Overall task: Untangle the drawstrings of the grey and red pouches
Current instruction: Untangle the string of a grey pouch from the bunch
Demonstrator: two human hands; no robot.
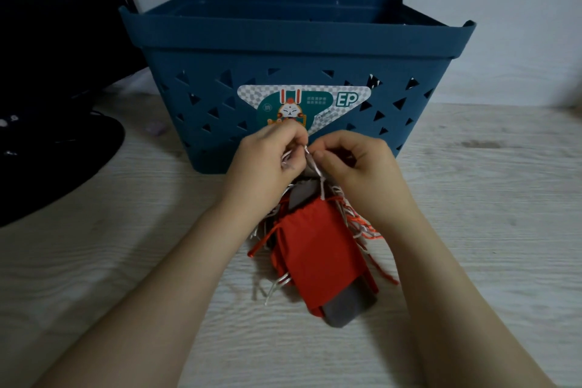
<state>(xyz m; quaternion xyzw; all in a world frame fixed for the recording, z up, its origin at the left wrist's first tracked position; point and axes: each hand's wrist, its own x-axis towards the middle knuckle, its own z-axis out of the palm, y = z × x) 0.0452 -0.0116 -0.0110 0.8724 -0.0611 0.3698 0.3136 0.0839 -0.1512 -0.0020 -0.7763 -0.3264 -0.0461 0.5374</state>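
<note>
Facing hands — basket label [315, 104] "EP"

Two bare forearms come up from the bottom corners of the view and end in the left hand [267, 156] and the right hand [356, 161]. No sleeve covers either arm as far as the picture reaches. Wrists and fingers [327, 156] carry no watch, ring or band, and neither hand wears a glove. The fingernails that show are short and plain.
</note>
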